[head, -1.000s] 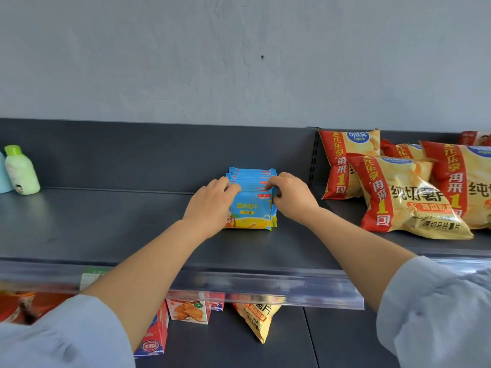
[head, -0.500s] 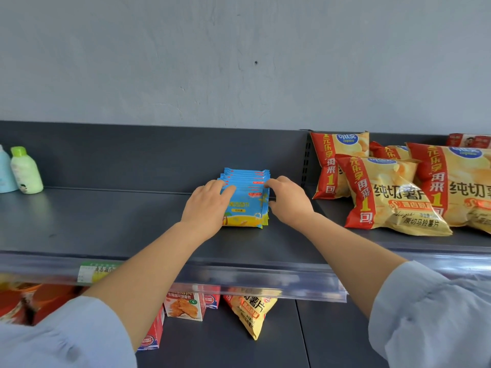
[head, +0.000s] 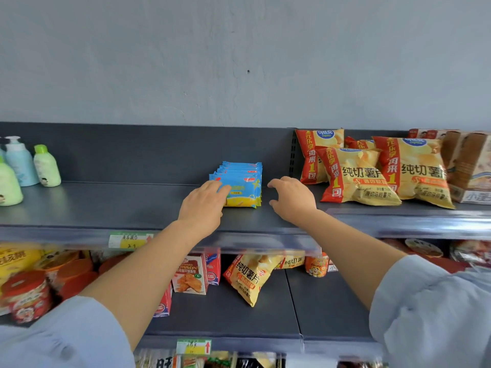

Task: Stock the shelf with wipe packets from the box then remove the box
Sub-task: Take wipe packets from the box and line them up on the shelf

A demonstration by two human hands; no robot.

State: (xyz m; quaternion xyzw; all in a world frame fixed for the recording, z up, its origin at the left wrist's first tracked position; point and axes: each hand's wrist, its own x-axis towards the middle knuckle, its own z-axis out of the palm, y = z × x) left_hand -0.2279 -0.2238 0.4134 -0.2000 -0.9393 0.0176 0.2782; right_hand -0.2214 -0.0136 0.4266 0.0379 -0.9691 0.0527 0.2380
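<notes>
Head view: left hand [head: 204, 205] lays flat fingers on upright blue-and-yellow plastic wipe packets [head: 243, 181] on dark-grey metal shelf [head: 119, 205], right hand [head: 291, 200] loosely curled, empty, just beside; a snagging finger could tip them forward.

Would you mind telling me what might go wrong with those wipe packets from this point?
1. The wipe packets stand on edge in a loose row, bare shelf either side; only the left hand touches them, the right hand is clear, so they may tip or fan out.
2. The right hand hangs near the leaning chip bags and might nudge one forward.
</notes>
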